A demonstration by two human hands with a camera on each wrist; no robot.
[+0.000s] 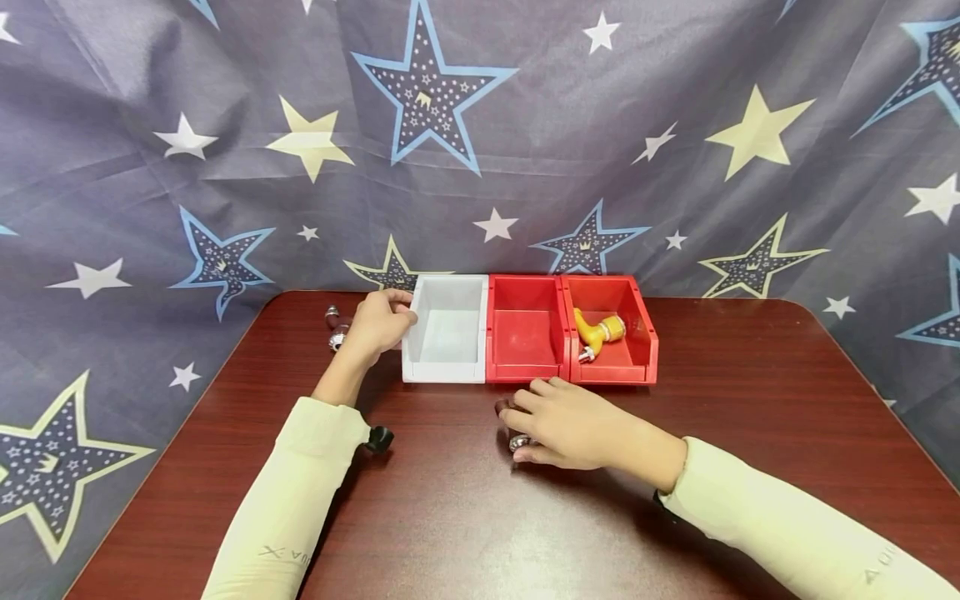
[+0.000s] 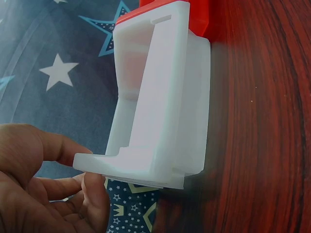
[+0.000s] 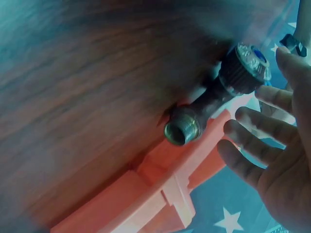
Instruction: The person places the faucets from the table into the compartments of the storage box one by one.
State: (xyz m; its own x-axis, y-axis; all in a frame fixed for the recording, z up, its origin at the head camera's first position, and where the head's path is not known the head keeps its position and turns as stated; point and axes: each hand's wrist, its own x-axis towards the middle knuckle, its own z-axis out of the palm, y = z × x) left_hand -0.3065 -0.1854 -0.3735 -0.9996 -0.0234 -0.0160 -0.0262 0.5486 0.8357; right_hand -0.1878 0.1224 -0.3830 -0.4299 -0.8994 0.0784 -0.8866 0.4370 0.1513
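My left hand [image 1: 381,323] pinches the left rim of the white bin [image 1: 444,373] between thumb and fingers, clearer in the left wrist view. In front of the red bins, my right hand [image 1: 573,423] reaches over a dark brown tap [image 3: 214,99] with a ribbed, chrome-capped knob and a threaded metal end. Its fingers are spread and loosely bent beside the tap, not closed round it. From the head view, that hand hides most of the tap. A yellow tap [image 1: 596,332] lies in the right red bin [image 1: 651,343].
Between the white bin and the right red bin stands the middle red bin [image 1: 525,372]. Another dark brown tap [image 1: 337,333] lies left of the white bin, partly behind my left hand. A star-patterned cloth [image 1: 465,208] hangs behind the wooden table [image 1: 420,517].
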